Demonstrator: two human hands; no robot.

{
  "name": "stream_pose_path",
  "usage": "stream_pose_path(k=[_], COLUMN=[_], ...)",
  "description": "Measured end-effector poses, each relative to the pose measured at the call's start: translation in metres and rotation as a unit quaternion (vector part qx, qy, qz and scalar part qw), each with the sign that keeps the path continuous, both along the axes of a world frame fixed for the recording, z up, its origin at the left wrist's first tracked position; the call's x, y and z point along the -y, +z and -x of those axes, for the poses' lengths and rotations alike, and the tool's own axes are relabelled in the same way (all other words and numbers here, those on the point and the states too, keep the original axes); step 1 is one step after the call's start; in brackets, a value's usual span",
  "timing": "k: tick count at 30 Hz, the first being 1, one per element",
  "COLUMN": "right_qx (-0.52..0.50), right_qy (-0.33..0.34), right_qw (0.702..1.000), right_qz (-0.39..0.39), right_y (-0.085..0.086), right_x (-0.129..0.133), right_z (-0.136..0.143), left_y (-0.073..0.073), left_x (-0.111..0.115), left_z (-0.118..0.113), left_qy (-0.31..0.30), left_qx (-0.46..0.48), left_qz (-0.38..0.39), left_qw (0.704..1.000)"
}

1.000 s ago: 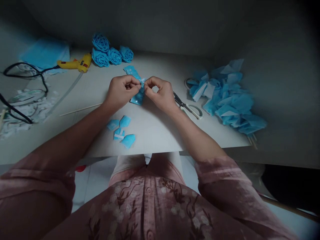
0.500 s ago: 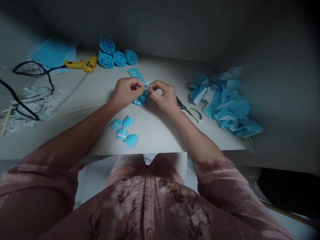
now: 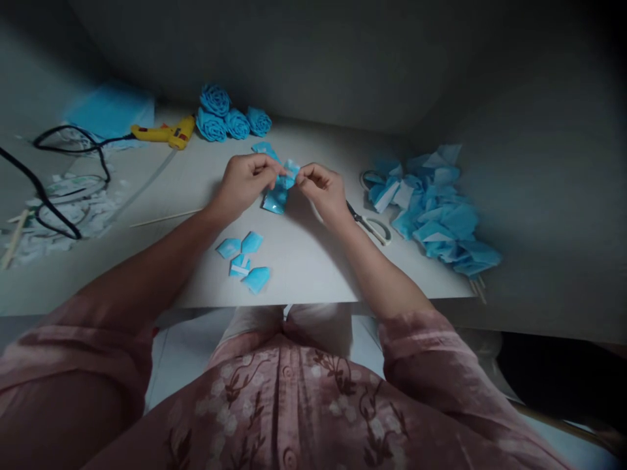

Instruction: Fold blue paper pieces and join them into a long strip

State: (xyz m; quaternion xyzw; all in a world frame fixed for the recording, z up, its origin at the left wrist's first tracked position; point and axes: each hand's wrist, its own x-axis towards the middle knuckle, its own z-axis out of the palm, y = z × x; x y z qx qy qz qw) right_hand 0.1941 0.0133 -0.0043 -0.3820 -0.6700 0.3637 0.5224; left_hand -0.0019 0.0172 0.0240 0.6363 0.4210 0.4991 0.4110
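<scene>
Between my two hands is a small light-blue folded piece [image 3: 290, 171], raised over the table. My left hand [image 3: 249, 183] pinches its left side with thumb and forefinger. On its right side, the fingertips of my right hand [image 3: 323, 189] are closed on it. Beneath lies a shiny blue packet [image 3: 275, 200], partly covered by my left hand. Several small blue pieces [image 3: 252, 241] with pointed ends rest nearer me, one with a white strip across it. Scissors [image 3: 375, 228] with pale handles lie beside my right wrist, their blades partly hidden.
Several blue crepe-like roses [image 3: 238, 124] stand at the back, near a yellow glue gun [image 3: 166, 134] with a black cord. White scraps [image 3: 88, 209] cover the left side. A thin stick [image 3: 166, 218] lies by my left forearm. Crumpled blue petals [image 3: 441, 209] are heaped at right.
The small blue piece has turned and now shows more of its flat face between my fingertips. My left fingers have straightened slightly. The whole view has shifted a little.
</scene>
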Motion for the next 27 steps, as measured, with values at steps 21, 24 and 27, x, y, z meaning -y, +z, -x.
stream_pose_path(k=[21,24,27], right_qx=[-0.080,-0.043,0.063], right_qy=[-0.021,-0.093,-0.138], right_qw=[0.988,0.993,0.987], right_qz=[0.129,0.063,-0.054], right_y=[0.004,0.008,0.014], right_x=[-0.002,0.003,0.014], right_z=[0.001,0.001,0.005], left_y=[0.003,0.002,0.001], left_x=[-0.005,-0.004,-0.001], left_z=[0.008,0.007,0.003], left_qy=[-0.039,-0.004,0.015], left_qx=[0.057,0.056,0.050], left_qz=[0.104,0.087,0.073], left_qw=[0.992,0.995,0.996])
